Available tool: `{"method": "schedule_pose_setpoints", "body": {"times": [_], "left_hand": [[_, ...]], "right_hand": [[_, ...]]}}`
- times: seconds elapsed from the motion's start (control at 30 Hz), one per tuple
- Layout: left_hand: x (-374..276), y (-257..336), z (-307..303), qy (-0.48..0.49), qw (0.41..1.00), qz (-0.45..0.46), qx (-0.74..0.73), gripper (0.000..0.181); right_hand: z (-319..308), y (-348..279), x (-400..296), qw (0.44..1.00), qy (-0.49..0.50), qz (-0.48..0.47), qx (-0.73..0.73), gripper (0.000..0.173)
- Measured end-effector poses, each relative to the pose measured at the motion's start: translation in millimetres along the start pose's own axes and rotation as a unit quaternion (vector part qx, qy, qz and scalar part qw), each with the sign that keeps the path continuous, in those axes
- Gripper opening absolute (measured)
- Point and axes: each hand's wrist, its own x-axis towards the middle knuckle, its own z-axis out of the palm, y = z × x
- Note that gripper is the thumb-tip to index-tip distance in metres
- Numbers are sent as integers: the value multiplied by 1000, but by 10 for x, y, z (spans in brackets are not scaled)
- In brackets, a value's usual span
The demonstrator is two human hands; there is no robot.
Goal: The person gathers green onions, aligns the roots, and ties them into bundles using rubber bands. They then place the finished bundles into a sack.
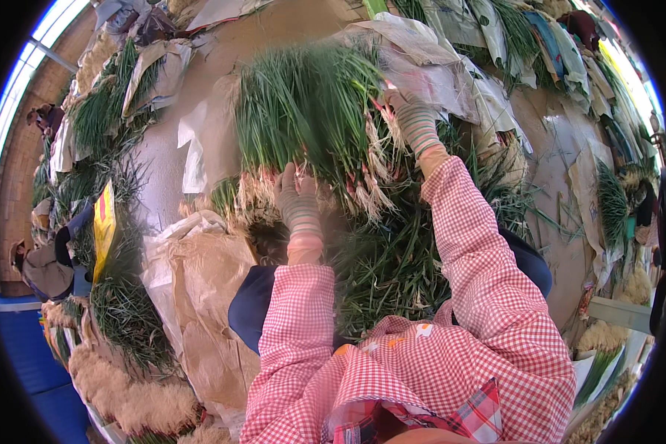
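A broad heap of green onions (305, 111) lies before me, its long leaves pointing away and its pale, reddish stem ends and stringy roots (374, 188) towards me. My left hand (297, 194), in a striped glove, rests at the near edge among the stem bases. Whether its fingers grip any stems cannot be told. At the heap's right side, my right hand (412, 115), gloved alike, has its fingertips closed around a few green onion stems near their white ends. Loose leaf trimmings (391, 272) are piled between my knees, below both hands.
A crumpled plastic sheet (205, 299) lies to my left, white sacks (422, 61) beyond my right hand. More trimmings (125, 311) and bundled onions with bushy roots (133, 388) line the left. Another person (47, 266) sits at far left near a yellow bag (104, 227).
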Motion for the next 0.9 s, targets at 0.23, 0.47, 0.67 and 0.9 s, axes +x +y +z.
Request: {"method": "schedule_pose_setpoints", "body": {"times": [0.23, 0.47, 0.67, 0.9], "left_hand": [[-1107, -209, 245, -241, 942, -53, -227, 80], [-1322, -391, 197, -203, 940, -109, -251, 74], [-1832, -244, -212, -234, 936, -166, -202, 70], [-2190, -261, -435, -238, 844, -330, -349, 24]], "right_hand": [[-372, -457, -1563, 928, -78, -151, -332, 27], [-340, 230, -2311, 905, -243, 95, -336, 32], [-266, 200, -2323, 865, -215, 300, 341, 64], [330, -356, -2869, 693, -222, 371, 577, 30]]}}
